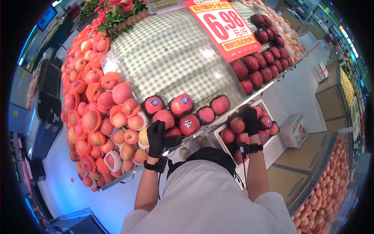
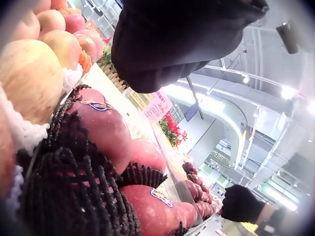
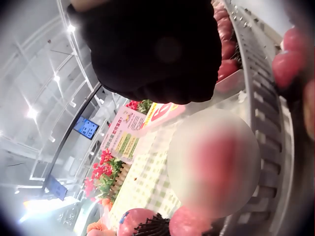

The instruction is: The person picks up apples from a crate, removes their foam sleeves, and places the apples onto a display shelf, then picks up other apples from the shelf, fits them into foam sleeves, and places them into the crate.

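The left hand (image 1: 156, 138), in a black glove, is beside red apples (image 1: 163, 118) at the display's front left. In the left wrist view this hand (image 2: 172, 44) has curled fingers above apples in black foam nets (image 2: 140, 174); nothing shows in its grasp. Over a white box (image 1: 219, 137) of red apples (image 1: 242, 138) is the gloved right hand (image 1: 249, 120). The right wrist view has this hand (image 3: 157, 54) across the top, its fingertips hidden. A blurred round patch there covers something red. Several apples in the front row carry blue stickers.
Net-wrapped apples (image 1: 91, 120) pile up at left. Checked green cloth (image 1: 167, 50) covers the display's middle. A red price sign (image 1: 224, 27) stands near dark red apples (image 1: 257, 70). A clear-sided basket (image 1: 293, 130) sits right of the box, by wooden cabinets (image 1: 300, 152).
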A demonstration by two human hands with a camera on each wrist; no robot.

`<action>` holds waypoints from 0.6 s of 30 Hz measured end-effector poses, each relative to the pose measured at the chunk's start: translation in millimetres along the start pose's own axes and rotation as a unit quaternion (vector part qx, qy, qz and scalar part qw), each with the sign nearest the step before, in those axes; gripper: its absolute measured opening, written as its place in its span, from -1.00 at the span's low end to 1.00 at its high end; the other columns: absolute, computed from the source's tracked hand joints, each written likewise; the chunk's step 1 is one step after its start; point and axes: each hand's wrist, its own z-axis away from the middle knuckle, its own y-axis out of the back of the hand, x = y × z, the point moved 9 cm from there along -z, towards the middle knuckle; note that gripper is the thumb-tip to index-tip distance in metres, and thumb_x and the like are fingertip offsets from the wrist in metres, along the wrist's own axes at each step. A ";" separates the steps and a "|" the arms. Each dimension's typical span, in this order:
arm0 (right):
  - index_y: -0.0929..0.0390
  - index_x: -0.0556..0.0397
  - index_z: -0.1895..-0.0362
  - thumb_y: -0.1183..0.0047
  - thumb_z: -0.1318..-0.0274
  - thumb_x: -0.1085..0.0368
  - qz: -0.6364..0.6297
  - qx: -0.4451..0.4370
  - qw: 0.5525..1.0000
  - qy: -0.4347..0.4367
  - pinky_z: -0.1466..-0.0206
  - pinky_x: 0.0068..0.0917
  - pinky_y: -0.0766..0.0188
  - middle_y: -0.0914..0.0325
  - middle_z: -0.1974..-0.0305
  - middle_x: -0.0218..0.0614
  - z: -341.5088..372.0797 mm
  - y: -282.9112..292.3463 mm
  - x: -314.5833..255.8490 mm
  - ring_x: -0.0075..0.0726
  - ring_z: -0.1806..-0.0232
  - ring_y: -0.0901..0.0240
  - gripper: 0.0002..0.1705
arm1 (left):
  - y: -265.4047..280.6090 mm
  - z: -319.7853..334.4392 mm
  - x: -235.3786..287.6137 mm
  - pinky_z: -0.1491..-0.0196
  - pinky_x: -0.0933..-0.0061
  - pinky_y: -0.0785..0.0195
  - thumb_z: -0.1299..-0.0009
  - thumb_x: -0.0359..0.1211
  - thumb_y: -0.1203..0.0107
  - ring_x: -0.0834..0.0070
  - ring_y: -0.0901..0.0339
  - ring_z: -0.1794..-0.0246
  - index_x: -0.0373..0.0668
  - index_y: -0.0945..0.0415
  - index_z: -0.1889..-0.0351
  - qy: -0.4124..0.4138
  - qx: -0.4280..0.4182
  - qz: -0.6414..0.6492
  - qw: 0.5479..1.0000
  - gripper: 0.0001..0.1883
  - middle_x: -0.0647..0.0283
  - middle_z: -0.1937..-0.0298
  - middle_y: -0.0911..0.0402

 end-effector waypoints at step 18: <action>-0.64 0.07 0.12 -0.11 -0.05 0.39 -0.346 0.071 0.881 -0.313 0.39 -0.46 -0.48 -0.65 0.34 -0.30 234.4 -18.3 88.0 -0.45 0.44 -0.56 -0.74 | -74.9 44.9 28.4 0.53 0.58 -0.16 -0.55 -0.27 0.01 0.68 -0.36 0.61 -0.22 -0.53 0.36 0.056 -0.211 0.086 0.972 -0.73 0.36 0.54 -0.52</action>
